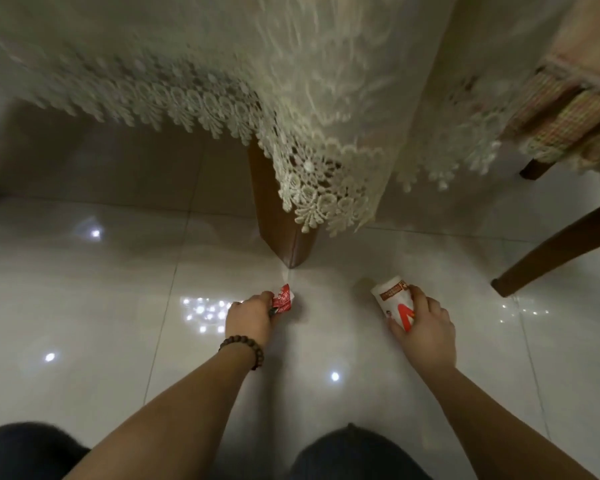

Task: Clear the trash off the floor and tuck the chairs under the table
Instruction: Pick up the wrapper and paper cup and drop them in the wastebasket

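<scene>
My left hand (252, 317), with a bead bracelet at the wrist, is closed on a crumpled red wrapper (282, 298) just above the glossy floor. My right hand (426, 327) grips a white paper cup (394, 303) with red and brown print, tilted with its base pointing away from me. Both hands are low in front of the wooden table leg (278, 220). A chair (565, 109) with a checked seat cover stands at the right, pulled out from the table, its dark leg (555, 251) slanting to the floor.
A cream lace tablecloth (222, 74) hangs over the table edge and covers the top of the leg. The pale tiled floor (84, 306) shines with light reflections. My knees in dark trousers (354, 455) are at the bottom edge.
</scene>
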`<state>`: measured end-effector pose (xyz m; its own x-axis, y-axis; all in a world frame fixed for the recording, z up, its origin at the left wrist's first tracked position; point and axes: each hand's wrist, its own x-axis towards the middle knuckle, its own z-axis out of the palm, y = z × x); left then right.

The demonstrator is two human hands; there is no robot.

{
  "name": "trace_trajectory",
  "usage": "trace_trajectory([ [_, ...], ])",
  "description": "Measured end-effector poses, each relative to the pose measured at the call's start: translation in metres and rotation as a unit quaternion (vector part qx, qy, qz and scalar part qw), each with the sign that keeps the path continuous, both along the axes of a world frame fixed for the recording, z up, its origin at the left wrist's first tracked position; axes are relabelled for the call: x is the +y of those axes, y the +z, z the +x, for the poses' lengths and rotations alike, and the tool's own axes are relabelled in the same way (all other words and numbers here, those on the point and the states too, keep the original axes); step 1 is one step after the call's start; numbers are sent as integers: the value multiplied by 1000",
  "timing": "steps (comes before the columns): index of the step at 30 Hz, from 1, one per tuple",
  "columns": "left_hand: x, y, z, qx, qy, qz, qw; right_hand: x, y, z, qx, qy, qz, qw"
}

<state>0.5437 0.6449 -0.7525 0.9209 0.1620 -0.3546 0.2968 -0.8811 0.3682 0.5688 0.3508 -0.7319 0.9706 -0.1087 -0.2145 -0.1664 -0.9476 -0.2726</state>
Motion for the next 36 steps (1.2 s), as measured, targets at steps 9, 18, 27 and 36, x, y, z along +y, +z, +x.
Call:
trace_trajectory([
  [9, 10, 215, -51, 30, 54, -7, 998, 58, 204, -36, 30, 109, 24, 993],
  [18, 68, 488, -138, 13, 230, -15, 973, 144, 459, -53, 32, 253, 46, 966],
  [27, 131, 651, -249, -66, 461, 18, 885, 277, 608, -89, 10, 431, 104, 896],
  [36, 241, 689, -381, -96, 596, 38, 796, 446, 645, -186, 5, 541, 113, 833],
])
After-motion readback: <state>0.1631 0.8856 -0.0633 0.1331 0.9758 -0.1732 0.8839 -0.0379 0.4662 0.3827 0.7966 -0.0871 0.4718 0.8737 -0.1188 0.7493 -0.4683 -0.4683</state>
